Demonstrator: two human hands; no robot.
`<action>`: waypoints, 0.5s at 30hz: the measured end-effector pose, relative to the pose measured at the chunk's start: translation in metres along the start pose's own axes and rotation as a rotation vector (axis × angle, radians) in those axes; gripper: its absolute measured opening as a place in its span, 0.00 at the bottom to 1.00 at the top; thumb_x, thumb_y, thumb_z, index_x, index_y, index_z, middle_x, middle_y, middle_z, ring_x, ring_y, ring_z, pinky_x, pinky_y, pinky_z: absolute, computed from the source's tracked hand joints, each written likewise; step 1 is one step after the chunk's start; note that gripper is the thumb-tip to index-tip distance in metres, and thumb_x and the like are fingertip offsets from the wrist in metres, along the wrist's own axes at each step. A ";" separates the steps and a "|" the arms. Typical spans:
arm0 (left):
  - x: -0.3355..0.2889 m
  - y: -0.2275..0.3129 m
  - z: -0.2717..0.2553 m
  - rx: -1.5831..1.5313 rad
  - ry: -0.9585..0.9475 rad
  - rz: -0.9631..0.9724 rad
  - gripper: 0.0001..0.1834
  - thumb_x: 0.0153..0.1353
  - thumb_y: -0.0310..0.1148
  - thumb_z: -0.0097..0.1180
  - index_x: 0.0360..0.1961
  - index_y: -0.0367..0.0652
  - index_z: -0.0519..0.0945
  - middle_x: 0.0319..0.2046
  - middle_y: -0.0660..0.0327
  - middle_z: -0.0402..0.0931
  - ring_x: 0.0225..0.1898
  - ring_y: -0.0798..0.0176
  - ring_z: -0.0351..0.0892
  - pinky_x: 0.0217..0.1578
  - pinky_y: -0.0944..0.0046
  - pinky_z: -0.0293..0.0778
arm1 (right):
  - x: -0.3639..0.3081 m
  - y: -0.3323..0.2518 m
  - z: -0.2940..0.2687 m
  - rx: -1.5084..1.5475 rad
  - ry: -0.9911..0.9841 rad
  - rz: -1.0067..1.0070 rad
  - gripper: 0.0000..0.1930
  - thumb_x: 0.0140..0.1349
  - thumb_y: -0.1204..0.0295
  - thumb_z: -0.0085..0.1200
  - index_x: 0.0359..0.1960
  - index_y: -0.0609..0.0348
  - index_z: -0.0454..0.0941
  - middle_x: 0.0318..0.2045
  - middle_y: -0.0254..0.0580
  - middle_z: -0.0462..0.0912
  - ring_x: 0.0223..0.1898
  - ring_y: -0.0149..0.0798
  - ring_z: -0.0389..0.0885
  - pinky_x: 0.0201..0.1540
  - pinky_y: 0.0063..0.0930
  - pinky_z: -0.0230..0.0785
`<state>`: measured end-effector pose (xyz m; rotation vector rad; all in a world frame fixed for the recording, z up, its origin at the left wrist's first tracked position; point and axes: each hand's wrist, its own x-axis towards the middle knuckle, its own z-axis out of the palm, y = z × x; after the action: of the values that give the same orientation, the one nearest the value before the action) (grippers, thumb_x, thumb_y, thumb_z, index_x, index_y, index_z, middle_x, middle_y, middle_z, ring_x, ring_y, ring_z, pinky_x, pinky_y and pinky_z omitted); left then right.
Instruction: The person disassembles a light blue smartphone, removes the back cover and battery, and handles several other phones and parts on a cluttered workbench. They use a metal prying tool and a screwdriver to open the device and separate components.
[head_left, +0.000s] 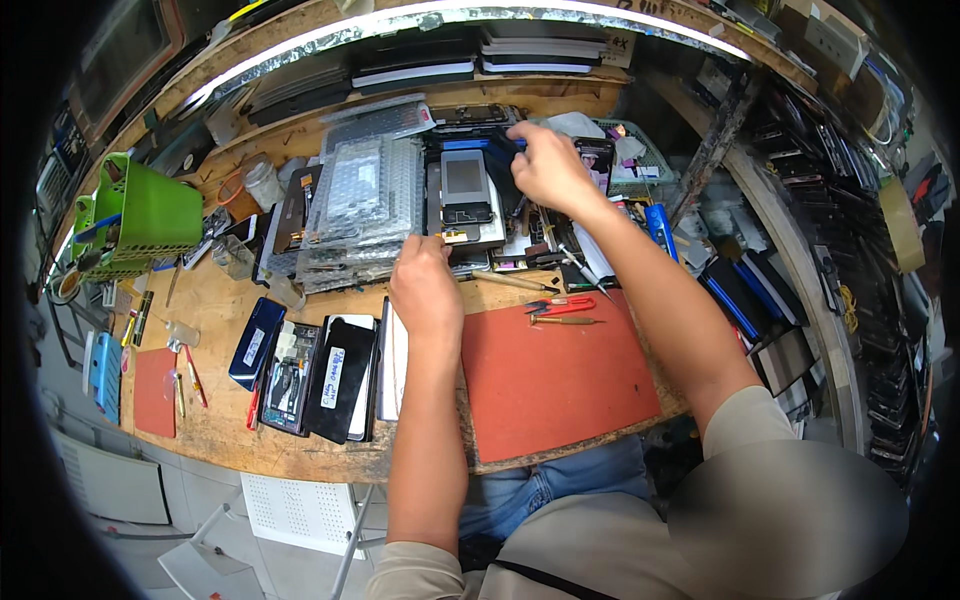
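My right hand reaches to the back of the bench, fingers closed on the edge of a dark flat panel with blue edging. My left hand is at the front of a pile of phone parts. Its fingers are curled together beside a small gold-coloured piece, and whether they grip anything is hidden. Between my hands lies an opened phone part with a grey plate, on top of other flat parts. Left of it rises a stack of bubble-wrapped flat packages.
A red mat carries red-handled snips and a brass screwdriver. Phones, including a black one with a label, lie left of my left forearm. A green basket stands far left, a mesh tray at the back right.
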<state>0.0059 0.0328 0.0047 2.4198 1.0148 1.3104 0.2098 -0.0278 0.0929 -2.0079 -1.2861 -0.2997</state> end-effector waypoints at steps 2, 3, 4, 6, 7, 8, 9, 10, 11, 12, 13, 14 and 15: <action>-0.001 0.001 -0.003 0.074 -0.018 -0.033 0.04 0.64 0.26 0.63 0.36 0.40 0.88 0.38 0.53 0.84 0.38 0.43 0.87 0.38 0.46 0.81 | -0.005 0.021 -0.008 0.164 -0.023 0.162 0.18 0.63 0.74 0.58 0.54 0.65 0.84 0.42 0.59 0.90 0.47 0.55 0.90 0.55 0.44 0.80; -0.002 0.002 -0.007 0.108 -0.030 -0.061 0.04 0.65 0.26 0.63 0.36 0.41 0.88 0.38 0.54 0.84 0.38 0.44 0.87 0.38 0.46 0.81 | -0.010 0.026 -0.018 0.221 -0.037 0.200 0.18 0.65 0.74 0.58 0.55 0.65 0.84 0.40 0.56 0.90 0.44 0.51 0.91 0.52 0.40 0.81; -0.003 0.005 -0.009 0.143 -0.042 -0.090 0.04 0.65 0.26 0.63 0.37 0.42 0.88 0.38 0.55 0.84 0.38 0.44 0.87 0.37 0.46 0.81 | -0.019 0.031 -0.026 0.387 -0.029 0.245 0.18 0.68 0.75 0.57 0.58 0.64 0.82 0.40 0.51 0.90 0.43 0.45 0.90 0.50 0.36 0.82; -0.004 0.006 -0.012 0.190 -0.057 -0.134 0.04 0.66 0.27 0.62 0.38 0.43 0.88 0.39 0.56 0.84 0.38 0.44 0.87 0.37 0.46 0.81 | -0.039 0.034 -0.047 0.745 -0.018 0.339 0.18 0.73 0.76 0.53 0.63 0.63 0.78 0.43 0.44 0.89 0.43 0.36 0.89 0.47 0.31 0.83; -0.004 0.006 -0.013 0.206 -0.063 -0.149 0.04 0.66 0.28 0.62 0.39 0.44 0.87 0.40 0.56 0.84 0.38 0.45 0.87 0.37 0.45 0.81 | -0.050 0.034 -0.056 0.940 -0.018 0.391 0.19 0.75 0.77 0.51 0.66 0.63 0.75 0.46 0.42 0.88 0.45 0.33 0.88 0.46 0.30 0.83; -0.004 0.009 -0.010 0.207 -0.073 -0.153 0.04 0.67 0.29 0.63 0.40 0.44 0.87 0.41 0.57 0.83 0.38 0.45 0.87 0.37 0.45 0.81 | -0.063 0.040 -0.065 1.165 -0.021 0.413 0.21 0.75 0.78 0.52 0.68 0.65 0.72 0.54 0.44 0.86 0.49 0.35 0.87 0.48 0.31 0.83; -0.004 0.010 -0.009 0.206 -0.078 -0.146 0.05 0.67 0.29 0.62 0.41 0.44 0.87 0.41 0.57 0.83 0.38 0.45 0.87 0.37 0.45 0.81 | -0.076 0.043 -0.066 1.234 -0.076 0.418 0.20 0.76 0.77 0.52 0.67 0.65 0.72 0.54 0.44 0.85 0.50 0.34 0.86 0.49 0.30 0.82; -0.004 0.010 -0.009 0.206 -0.083 -0.140 0.05 0.67 0.29 0.62 0.42 0.44 0.86 0.42 0.57 0.83 0.39 0.45 0.87 0.37 0.45 0.81 | -0.088 0.046 -0.066 1.303 -0.132 0.423 0.20 0.76 0.76 0.52 0.67 0.65 0.73 0.55 0.44 0.85 0.52 0.34 0.86 0.51 0.29 0.81; -0.003 0.012 -0.008 0.205 -0.087 -0.129 0.06 0.68 0.29 0.62 0.43 0.44 0.86 0.42 0.57 0.83 0.39 0.45 0.87 0.38 0.45 0.81 | -0.100 0.050 -0.064 1.372 -0.184 0.426 0.19 0.76 0.75 0.52 0.66 0.65 0.73 0.55 0.44 0.84 0.53 0.33 0.85 0.52 0.29 0.81; -0.004 0.012 -0.007 0.180 -0.062 -0.099 0.06 0.68 0.29 0.62 0.44 0.44 0.86 0.42 0.56 0.83 0.39 0.45 0.87 0.38 0.46 0.81 | -0.110 0.058 -0.050 1.369 -0.176 0.473 0.17 0.77 0.72 0.51 0.64 0.63 0.74 0.52 0.42 0.84 0.52 0.31 0.84 0.50 0.27 0.80; -0.005 0.011 -0.005 0.155 -0.036 -0.069 0.06 0.68 0.29 0.61 0.45 0.44 0.85 0.43 0.56 0.83 0.39 0.45 0.87 0.38 0.46 0.80 | -0.119 0.064 -0.032 1.365 -0.169 0.520 0.16 0.78 0.69 0.51 0.62 0.61 0.76 0.49 0.40 0.84 0.52 0.29 0.82 0.47 0.26 0.79; -0.005 0.010 -0.004 0.134 -0.008 -0.042 0.07 0.69 0.29 0.61 0.46 0.44 0.85 0.43 0.56 0.83 0.39 0.45 0.87 0.38 0.46 0.80 | -0.128 0.060 -0.017 1.177 -0.227 0.615 0.14 0.81 0.61 0.48 0.56 0.57 0.77 0.39 0.32 0.80 0.38 0.24 0.78 0.36 0.20 0.71; -0.006 0.009 -0.009 0.116 0.026 -0.046 0.07 0.69 0.29 0.60 0.46 0.43 0.85 0.43 0.55 0.82 0.39 0.44 0.86 0.38 0.46 0.80 | -0.133 0.035 -0.024 1.021 -0.342 0.567 0.15 0.81 0.55 0.49 0.52 0.54 0.77 0.31 0.25 0.73 0.28 0.21 0.68 0.28 0.19 0.61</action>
<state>0.0008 0.0206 0.0103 2.4526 1.1769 1.3049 0.1812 -0.1450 0.0217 -1.4203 -0.7252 0.8394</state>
